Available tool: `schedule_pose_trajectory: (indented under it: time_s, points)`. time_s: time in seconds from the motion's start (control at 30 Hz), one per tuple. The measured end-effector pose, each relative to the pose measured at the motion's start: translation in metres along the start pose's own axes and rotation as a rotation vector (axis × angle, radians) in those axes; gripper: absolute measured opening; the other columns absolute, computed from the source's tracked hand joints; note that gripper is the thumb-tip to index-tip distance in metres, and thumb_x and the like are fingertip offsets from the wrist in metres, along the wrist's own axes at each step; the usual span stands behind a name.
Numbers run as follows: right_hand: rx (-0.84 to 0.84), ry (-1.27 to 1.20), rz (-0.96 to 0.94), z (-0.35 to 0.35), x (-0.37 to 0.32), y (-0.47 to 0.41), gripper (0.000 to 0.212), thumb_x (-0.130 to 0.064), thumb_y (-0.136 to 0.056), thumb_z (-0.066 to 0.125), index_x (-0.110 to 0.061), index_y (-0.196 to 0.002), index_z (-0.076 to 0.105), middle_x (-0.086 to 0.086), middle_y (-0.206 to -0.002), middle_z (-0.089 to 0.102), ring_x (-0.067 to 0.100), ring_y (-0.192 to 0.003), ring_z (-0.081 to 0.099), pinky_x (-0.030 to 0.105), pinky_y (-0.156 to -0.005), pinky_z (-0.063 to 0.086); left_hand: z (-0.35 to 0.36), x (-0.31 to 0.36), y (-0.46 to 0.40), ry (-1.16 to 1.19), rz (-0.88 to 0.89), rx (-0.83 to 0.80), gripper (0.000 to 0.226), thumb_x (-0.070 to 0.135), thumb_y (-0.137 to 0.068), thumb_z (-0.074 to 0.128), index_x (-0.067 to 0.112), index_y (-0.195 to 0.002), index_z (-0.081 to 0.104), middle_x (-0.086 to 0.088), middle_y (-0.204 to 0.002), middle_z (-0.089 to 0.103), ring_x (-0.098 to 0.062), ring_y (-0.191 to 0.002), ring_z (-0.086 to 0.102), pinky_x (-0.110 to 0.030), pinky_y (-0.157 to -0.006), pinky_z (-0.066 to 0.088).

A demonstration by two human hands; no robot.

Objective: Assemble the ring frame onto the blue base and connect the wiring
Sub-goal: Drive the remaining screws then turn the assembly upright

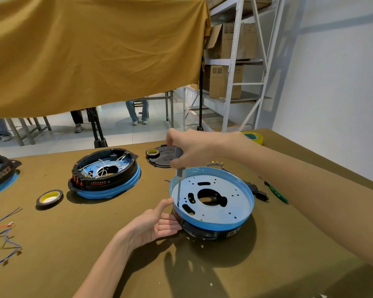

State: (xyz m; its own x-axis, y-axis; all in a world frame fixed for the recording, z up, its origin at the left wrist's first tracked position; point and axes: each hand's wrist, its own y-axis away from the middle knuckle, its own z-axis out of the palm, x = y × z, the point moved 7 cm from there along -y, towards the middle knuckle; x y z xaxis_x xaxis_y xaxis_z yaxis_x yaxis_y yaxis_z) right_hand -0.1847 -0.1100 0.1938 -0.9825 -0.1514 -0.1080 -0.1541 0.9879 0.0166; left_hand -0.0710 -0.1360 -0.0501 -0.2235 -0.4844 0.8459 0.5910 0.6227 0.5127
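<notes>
At the table's near right, we found the blue base lying atop the black ring frame, our open left hand bracing its side while our right hand gripped the upright screwdriver, seemingly to drive a fixing screw.

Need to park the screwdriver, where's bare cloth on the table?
Free: the near edge in front of the blue base, and the strip between the tape roll and left hand. Crowded: behind the base, with black plate, wire leads and green pen; far left, loose wires.
</notes>
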Motion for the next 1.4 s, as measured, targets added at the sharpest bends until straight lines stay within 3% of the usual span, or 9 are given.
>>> schedule_pose_trajectory:
  time_s: [0.07, 0.17, 0.53, 0.73, 0.87, 1.0, 1.13, 1.27, 1.4]
  points:
    - [-0.039, -0.084, 0.008, 0.000, 0.001, 0.003, 0.037, -0.029, -0.096, 0.064, -0.018, -0.124, 0.042, 0.005, -0.091, 0.069, 0.018, -0.066, 0.070, 0.026, -0.048, 0.054, 0.000, 0.000, 0.001, 0.009, 0.000, -0.002, 0.091, 0.062, -0.056, 0.083, -0.005, -0.114, 0.062, -0.023, -0.103, 0.077, -0.032, -0.098, 0.077, -0.034, -0.072, 0.064]
    - [0.108, 0.104, 0.011, -0.003, 0.000, 0.003, 0.032, -0.046, -0.102, 0.053, -0.017, -0.113, 0.046, 0.001, -0.080, 0.066, 0.012, -0.049, 0.068, 0.030, -0.048, 0.051, 0.000, 0.000, 0.002, 0.020, -0.003, 0.000, 0.089, 0.061, -0.059, 0.082, -0.006, -0.115, 0.062, -0.024, -0.104, 0.076, -0.032, -0.098, 0.077, -0.034, -0.073, 0.064]
    - [0.011, -0.046, 0.046, 0.000, 0.000, 0.010, 0.040, -0.037, -0.100, 0.059, -0.015, -0.125, 0.036, 0.008, -0.090, 0.065, 0.022, -0.071, 0.068, 0.032, -0.053, 0.056, 0.002, 0.001, 0.009, 0.058, -0.012, -0.013, 0.090, 0.057, -0.060, 0.083, -0.007, -0.118, 0.060, -0.025, -0.106, 0.076, -0.033, -0.099, 0.076, -0.034, -0.074, 0.064]
    - [0.073, 0.019, 0.041, -0.002, -0.005, 0.010, 0.038, -0.044, -0.103, 0.054, -0.015, -0.121, 0.038, 0.006, -0.084, 0.068, 0.019, -0.058, 0.069, 0.030, -0.047, 0.055, 0.003, 0.001, 0.010, 0.049, 0.003, -0.013, 0.088, 0.059, -0.062, 0.083, -0.006, -0.117, 0.060, -0.025, -0.106, 0.076, -0.032, -0.100, 0.076, -0.034, -0.075, 0.064]
    - [-0.047, -0.118, 0.046, -0.002, -0.007, 0.012, 0.044, -0.024, -0.096, 0.066, -0.016, -0.128, 0.036, 0.009, -0.086, 0.067, 0.018, -0.058, 0.066, 0.022, -0.046, 0.051, 0.002, 0.001, 0.009, 0.039, -0.002, -0.016, 0.091, 0.059, -0.059, 0.084, -0.006, -0.116, 0.060, -0.025, -0.105, 0.076, -0.032, -0.099, 0.076, -0.034, -0.074, 0.064]
    - [0.066, 0.089, 0.035, -0.005, -0.010, 0.010, 0.041, -0.048, -0.101, 0.054, -0.015, -0.122, 0.039, 0.006, -0.084, 0.068, 0.020, -0.060, 0.070, 0.036, -0.052, 0.058, 0.002, 0.001, 0.009, 0.032, -0.007, -0.026, 0.093, 0.060, -0.060, 0.083, -0.007, -0.120, 0.059, -0.025, -0.107, 0.075, -0.032, -0.100, 0.076, -0.034, -0.075, 0.064]
    - [-0.059, -0.086, 0.024, -0.003, -0.011, 0.012, 0.044, -0.026, -0.098, 0.064, -0.017, -0.129, 0.034, 0.008, -0.088, 0.065, 0.019, -0.061, 0.067, 0.022, -0.046, 0.052, 0.002, 0.001, 0.009, 0.043, -0.004, -0.014, 0.091, 0.060, -0.061, 0.082, -0.007, -0.118, 0.059, -0.025, -0.106, 0.076, -0.032, -0.098, 0.076, -0.035, -0.074, 0.064]
    - [0.043, 0.053, 0.013, -0.003, -0.014, 0.009, 0.040, -0.043, -0.103, 0.054, -0.013, -0.124, 0.039, 0.006, -0.084, 0.068, 0.021, -0.061, 0.070, 0.036, -0.055, 0.060, 0.003, 0.000, 0.008, 0.012, 0.004, 0.003, 0.088, 0.062, -0.066, 0.075, -0.007, -0.118, 0.060, -0.025, -0.105, 0.076, -0.032, -0.099, 0.076, -0.035, -0.078, 0.065]
    - [-0.053, -0.061, 0.007, -0.003, -0.015, 0.012, 0.042, -0.026, -0.097, 0.063, -0.015, -0.127, 0.035, 0.009, -0.089, 0.066, 0.021, -0.062, 0.068, 0.029, -0.050, 0.057, 0.003, 0.000, 0.007, 0.008, 0.001, 0.012, 0.085, 0.062, -0.067, 0.073, -0.006, -0.116, 0.060, -0.024, -0.104, 0.076, -0.031, -0.098, 0.077, -0.035, -0.078, 0.065]
